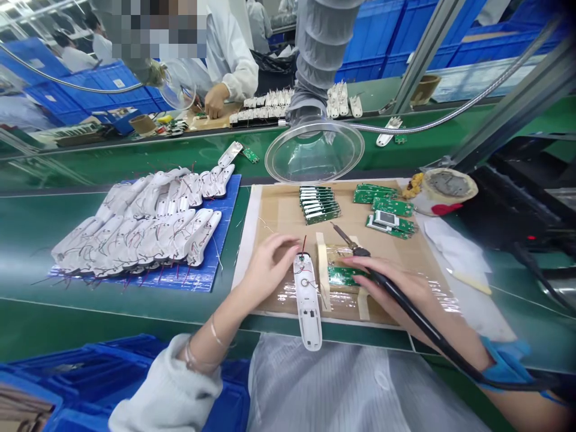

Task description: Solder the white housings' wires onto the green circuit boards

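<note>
My left hand [270,264] rests on the cardboard work mat [279,210], fingers curled, its fingertips at the top of a long white plastic housing [308,300] with red wires. My right hand [396,288] grips a black soldering iron [355,246], its tip pointing up and to the left. Under that hand a green circuit board [344,275] lies in a taped jig beside the housing.
Several white housings with wires [144,231] are piled on a blue mat at left. Stacks of green boards [320,204] lie at the mat's far side, more boards [389,213] to their right. A clear fume hood [315,153] hangs ahead. A solder sponge holder [443,189] stands at right. Another person works across the conveyor.
</note>
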Demonstrator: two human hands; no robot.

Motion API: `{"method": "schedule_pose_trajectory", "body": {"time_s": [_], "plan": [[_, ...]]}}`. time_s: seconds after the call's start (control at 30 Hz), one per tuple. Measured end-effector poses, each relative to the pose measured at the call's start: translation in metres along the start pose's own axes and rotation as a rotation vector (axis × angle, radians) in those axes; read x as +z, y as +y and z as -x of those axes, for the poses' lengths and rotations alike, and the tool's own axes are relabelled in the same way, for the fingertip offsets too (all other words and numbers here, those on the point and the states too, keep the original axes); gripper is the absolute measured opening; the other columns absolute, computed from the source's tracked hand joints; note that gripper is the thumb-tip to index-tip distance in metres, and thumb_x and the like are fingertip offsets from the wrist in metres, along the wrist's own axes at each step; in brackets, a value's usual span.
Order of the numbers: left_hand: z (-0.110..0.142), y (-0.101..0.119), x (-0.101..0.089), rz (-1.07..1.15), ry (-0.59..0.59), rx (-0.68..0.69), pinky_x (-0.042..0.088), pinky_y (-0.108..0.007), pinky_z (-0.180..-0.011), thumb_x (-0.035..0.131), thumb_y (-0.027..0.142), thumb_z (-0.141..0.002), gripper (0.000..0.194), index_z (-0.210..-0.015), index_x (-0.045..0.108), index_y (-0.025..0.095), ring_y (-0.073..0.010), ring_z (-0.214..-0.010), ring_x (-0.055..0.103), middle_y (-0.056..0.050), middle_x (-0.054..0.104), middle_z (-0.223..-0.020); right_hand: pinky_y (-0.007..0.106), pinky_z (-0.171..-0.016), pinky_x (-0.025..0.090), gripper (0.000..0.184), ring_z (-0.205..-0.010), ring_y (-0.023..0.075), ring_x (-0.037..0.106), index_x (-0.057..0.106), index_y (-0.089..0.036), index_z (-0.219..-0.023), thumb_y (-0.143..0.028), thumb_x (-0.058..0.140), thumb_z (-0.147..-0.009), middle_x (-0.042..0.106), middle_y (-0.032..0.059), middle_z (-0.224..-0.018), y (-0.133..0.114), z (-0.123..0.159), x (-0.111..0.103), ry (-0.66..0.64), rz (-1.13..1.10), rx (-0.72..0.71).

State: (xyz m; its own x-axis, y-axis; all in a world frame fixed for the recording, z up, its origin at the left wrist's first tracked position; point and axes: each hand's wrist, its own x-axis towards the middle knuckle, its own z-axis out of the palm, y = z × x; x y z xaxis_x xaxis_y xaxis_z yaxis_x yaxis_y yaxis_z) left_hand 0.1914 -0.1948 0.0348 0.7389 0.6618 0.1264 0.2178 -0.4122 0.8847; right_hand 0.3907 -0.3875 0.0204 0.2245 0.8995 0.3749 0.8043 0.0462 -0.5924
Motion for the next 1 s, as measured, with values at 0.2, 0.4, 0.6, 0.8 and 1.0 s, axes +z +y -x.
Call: {"method": "schedule_pose_trajectory", "body": {"time_s": [0.2, 0.4, 0.6, 0.8, 1.0], "plan": [[-0.021, -0.009, 0.019, 0.162, -0.116, -0.067, 0.059, -0.031, -0.084, 0.065, 0.035, -0.094, 0.02, -0.097, 0.074, 0.017, -0.016, -0.089, 0.072, -0.006, 0.076, -0.095, 0.038, -0.098, 0.059, 0.039, -0.108, 0.0202, 0.07, 0.06, -0.031, -0.132, -0.034, 0.062, -0.093, 0.07, 0.0032, -0.122, -0.01, 0.0, -0.008, 0.302, -0.022, 0.267], [-0.015, -0.004, 0.021, 0.205, -0.189, -0.064, 0.056, -0.03, -0.086, 0.068, 0.03, -0.091, 0.015, -0.097, 0.075, 0.017, -0.0149, -0.09, 0.07, -0.006, 0.075, -0.096, 0.033, -0.067, 0.057, 0.017, -0.074, 0.0166, 0.067, 0.073, -0.029, -0.105, -0.031, 0.061, -0.093, 0.072, 0.0028, -0.093, 0.003, 0.006, 0.001, 0.522, -0.215, 0.332], [-0.014, 0.011, 0.022, 0.01, -0.376, 0.07, 0.047, -0.028, -0.077, 0.059, 0.025, -0.095, 0.018, -0.085, 0.07, 0.018, -0.0141, -0.084, 0.058, -0.002, 0.066, -0.079, 0.031, -0.055, 0.047, 0.012, -0.062, 0.0145, 0.058, 0.071, -0.027, -0.091, -0.022, 0.06, -0.092, 0.069, 0.0012, -0.08, 0.004, 0.018, 0.009, 0.516, -0.216, 0.171], [-0.018, 0.017, 0.022, -0.1, -0.449, 0.106, 0.044, -0.03, -0.078, 0.057, 0.018, -0.092, 0.015, -0.08, 0.066, 0.017, -0.0151, -0.082, 0.055, -0.001, 0.063, -0.074, 0.034, -0.059, 0.046, 0.013, -0.065, 0.0172, 0.06, 0.071, -0.029, -0.094, -0.021, 0.062, -0.089, 0.069, 0.0004, -0.078, 0.004, 0.021, 0.009, 0.43, -0.225, 0.156], [-0.017, 0.019, 0.024, -0.123, -0.432, 0.094, 0.044, -0.029, -0.075, 0.055, 0.017, -0.091, 0.016, -0.078, 0.064, 0.018, -0.0154, -0.081, 0.055, -0.001, 0.061, -0.073, 0.031, -0.055, 0.046, 0.013, -0.062, 0.0145, 0.059, 0.071, -0.028, -0.095, -0.021, 0.063, -0.089, 0.066, -0.0005, -0.073, 0.003, 0.02, 0.008, 0.368, -0.218, 0.167]]}}
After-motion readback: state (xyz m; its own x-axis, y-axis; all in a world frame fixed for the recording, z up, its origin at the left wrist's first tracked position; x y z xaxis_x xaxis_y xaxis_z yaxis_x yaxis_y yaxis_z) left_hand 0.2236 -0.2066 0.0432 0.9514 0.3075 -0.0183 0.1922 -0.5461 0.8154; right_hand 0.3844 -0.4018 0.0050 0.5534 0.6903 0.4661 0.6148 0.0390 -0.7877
